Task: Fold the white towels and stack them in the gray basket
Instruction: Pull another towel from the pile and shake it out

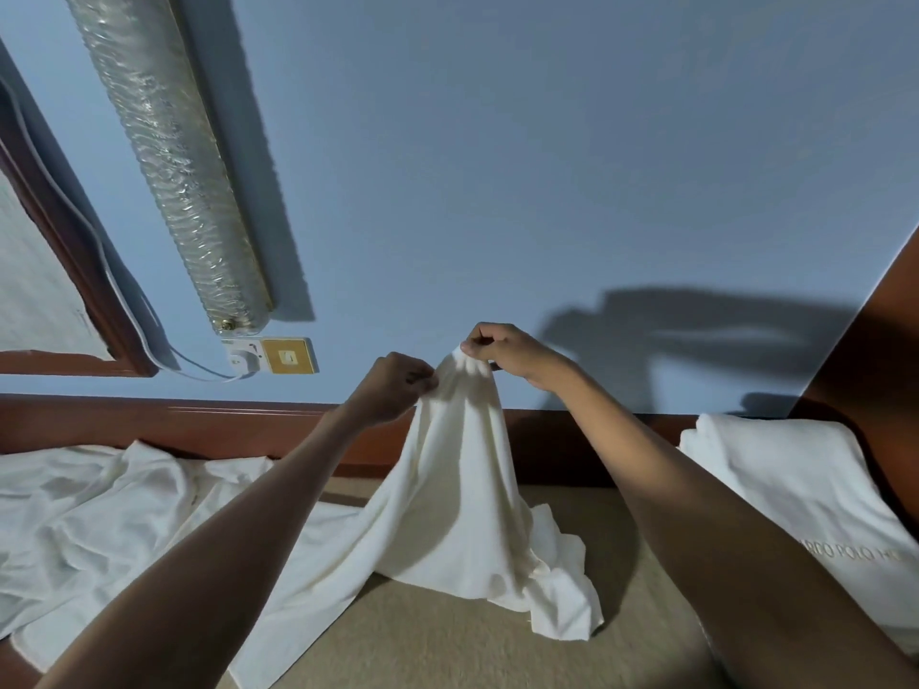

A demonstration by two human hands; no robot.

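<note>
Towel position: your white towel [447,489] hangs in the middle of the view, lifted between both hands, its lower end resting on the tan surface [447,639].
Towel axis: its long axis runs nearly upright, with a gathered peak on top and the hem fanning out below and to your right.
Left hand: your left hand [398,385] has curled fingers pinching the towel's top edge just beside the peak.
Right hand: your right hand [502,350] pinches the peak itself, thumb against fingertips.
Towel texture: soft, matte, falling in long smooth folds.
Left side: a crumpled white cloth [99,514] lies creased and spread flat.
Right side: a folded towel [795,489], thick and squared, carries pale stitched lettering.
Wall: a ribbed silver duct [169,156] slants above a gold socket plate [288,355].
</note>
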